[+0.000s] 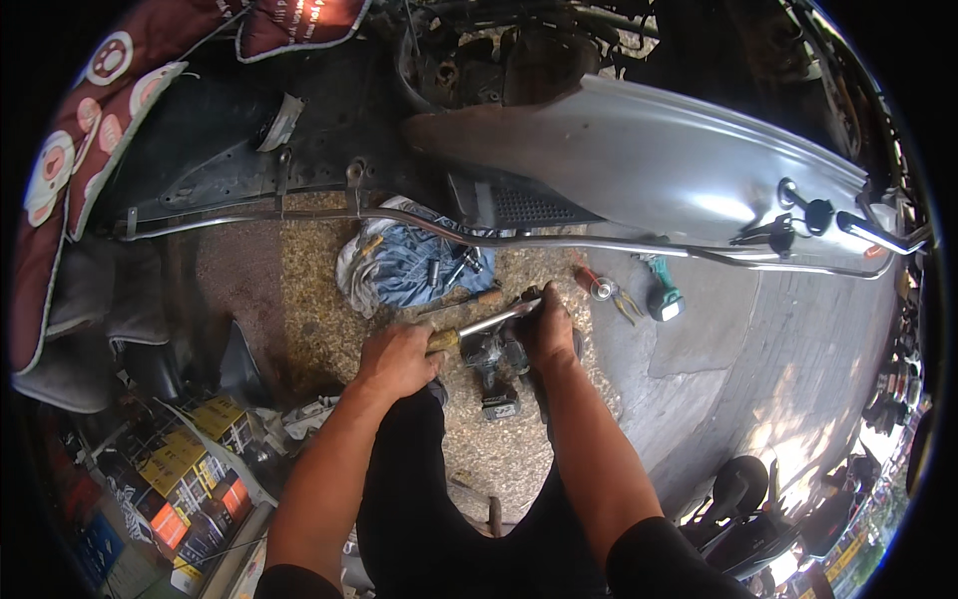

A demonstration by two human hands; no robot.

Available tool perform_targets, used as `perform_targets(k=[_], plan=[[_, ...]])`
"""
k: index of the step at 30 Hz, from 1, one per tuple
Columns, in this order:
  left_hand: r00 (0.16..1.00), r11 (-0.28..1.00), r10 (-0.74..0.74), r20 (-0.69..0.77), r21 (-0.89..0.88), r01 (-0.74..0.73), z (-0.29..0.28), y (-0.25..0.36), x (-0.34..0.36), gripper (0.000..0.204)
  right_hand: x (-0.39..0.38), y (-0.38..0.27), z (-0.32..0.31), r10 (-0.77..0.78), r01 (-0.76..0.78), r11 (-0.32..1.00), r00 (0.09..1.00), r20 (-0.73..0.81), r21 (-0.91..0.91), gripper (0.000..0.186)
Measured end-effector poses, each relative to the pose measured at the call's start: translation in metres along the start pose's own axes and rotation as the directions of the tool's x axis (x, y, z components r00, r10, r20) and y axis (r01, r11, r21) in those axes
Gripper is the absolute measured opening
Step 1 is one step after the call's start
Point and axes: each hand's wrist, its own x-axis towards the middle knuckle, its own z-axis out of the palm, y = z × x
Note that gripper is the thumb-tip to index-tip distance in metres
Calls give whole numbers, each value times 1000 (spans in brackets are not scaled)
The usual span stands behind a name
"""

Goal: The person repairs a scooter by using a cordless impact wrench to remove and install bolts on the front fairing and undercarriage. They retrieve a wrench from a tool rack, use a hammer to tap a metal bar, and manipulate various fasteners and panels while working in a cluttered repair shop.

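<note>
My left hand (399, 361) is closed around the yellowish handle of a large screwdriver (489, 324). Its shiny shaft slants up to the right. My right hand (552, 327) grips a small dark metal part (532, 296), and the screwdriver's far end meets it there; the exact contact is hidden by the fingers. Below the shaft, between my forearms, a black cordless power tool (486, 361) lies on the ground with its battery toward me. Just beyond my hands is a crumpled blue cloth (404, 270) with metal sockets (464, 265) on it.
A scooter's silver body panel (659, 160) and chrome rail (579, 243) cross ahead of my hands. To the right lie a red spray can (596, 284), pliers (628, 305) and a teal cordless tool (664, 292). Yellow boxes (190, 454) stand at lower left.
</note>
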Motion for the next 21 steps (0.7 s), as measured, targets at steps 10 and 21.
perform_targets(k=[10,21], plan=[[996,999,39,-81,-11,-40,-34,-36,99,30,78,17,47,-213,219,913,975,-55,343,55],[849,925,351,-395,9,-379,23,-94,155,39,108,34,61,-766,712,641,566,-305,-287,49]])
